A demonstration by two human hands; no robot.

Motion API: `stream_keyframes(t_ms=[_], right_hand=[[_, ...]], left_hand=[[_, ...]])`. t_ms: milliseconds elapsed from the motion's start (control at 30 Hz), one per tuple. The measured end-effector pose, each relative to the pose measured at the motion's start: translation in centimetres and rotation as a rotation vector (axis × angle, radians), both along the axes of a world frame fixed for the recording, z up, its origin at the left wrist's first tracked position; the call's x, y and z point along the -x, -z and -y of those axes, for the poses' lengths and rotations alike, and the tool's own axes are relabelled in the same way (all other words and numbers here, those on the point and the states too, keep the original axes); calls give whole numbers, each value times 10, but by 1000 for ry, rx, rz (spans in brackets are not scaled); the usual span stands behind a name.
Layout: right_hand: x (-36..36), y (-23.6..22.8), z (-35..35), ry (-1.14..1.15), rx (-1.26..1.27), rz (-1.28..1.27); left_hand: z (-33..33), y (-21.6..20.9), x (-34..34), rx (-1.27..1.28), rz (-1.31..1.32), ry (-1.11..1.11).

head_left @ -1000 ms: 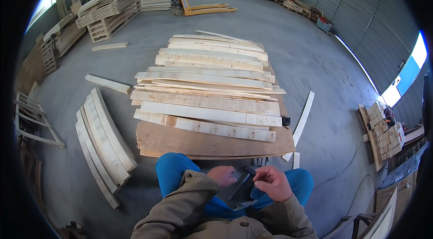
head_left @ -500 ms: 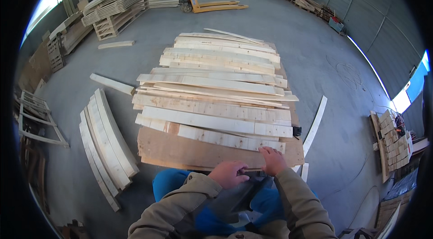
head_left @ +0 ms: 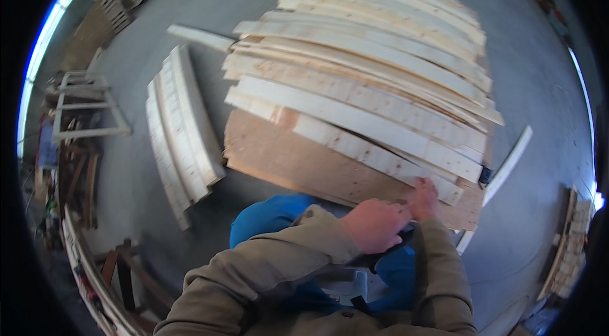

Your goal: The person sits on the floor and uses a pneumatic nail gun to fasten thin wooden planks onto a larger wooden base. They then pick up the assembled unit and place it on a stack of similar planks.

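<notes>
A plywood sheet [head_left: 279, 152] lies before me, covered with rows of pale wooden boards [head_left: 361, 79]. The nearest board [head_left: 336, 139] slants down to the right, with plywood showing in front of it. Close to its right end is my right hand [head_left: 424, 199], its fingers stretched forward and the tips at the board's edge. My left hand [head_left: 379, 226] is drawn in at the sheet's front edge, against the right hand near its wrist. The left fingers are curled and slightly blurred; whatever they may grip is hidden.
Several curved-looking boards [head_left: 184, 126] lie stacked on the floor to the left, beside a loose board [head_left: 200, 38]. A pale wooden frame [head_left: 92, 106] stands farther left. Another strip [head_left: 509, 164] lies right of the sheet. At the far right is a wood stack [head_left: 574, 247].
My view has tilted down and turned, so the boards sit higher and slant. My left hand has moved right to meet the right hand, which stays by the nearest board's end.
</notes>
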State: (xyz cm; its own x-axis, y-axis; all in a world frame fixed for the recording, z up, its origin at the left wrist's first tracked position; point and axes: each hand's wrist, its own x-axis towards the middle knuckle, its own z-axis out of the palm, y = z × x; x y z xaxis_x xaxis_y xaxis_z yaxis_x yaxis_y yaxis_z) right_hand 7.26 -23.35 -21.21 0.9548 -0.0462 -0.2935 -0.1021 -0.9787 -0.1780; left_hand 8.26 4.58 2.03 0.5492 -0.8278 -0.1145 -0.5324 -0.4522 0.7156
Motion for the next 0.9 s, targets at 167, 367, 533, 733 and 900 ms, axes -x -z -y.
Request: stream_keyframes(t_ms=[167,367,533,733,900], right_hand=[[-11,-12,0,-89,-2,163],[-23,-22,12,-59,27,139],[-35,-25,13,-146,105,80],[-14,-27,14,-195,79,193],[8,-33,20,-230,57,242]], left_hand=[[-1,-6,2,-55,28,25],[4,-4,8,-53,13,65],[4,2,9,-41,34,32],[6,11,11,47,80,-9],[5,11,14,22,103,-26]])
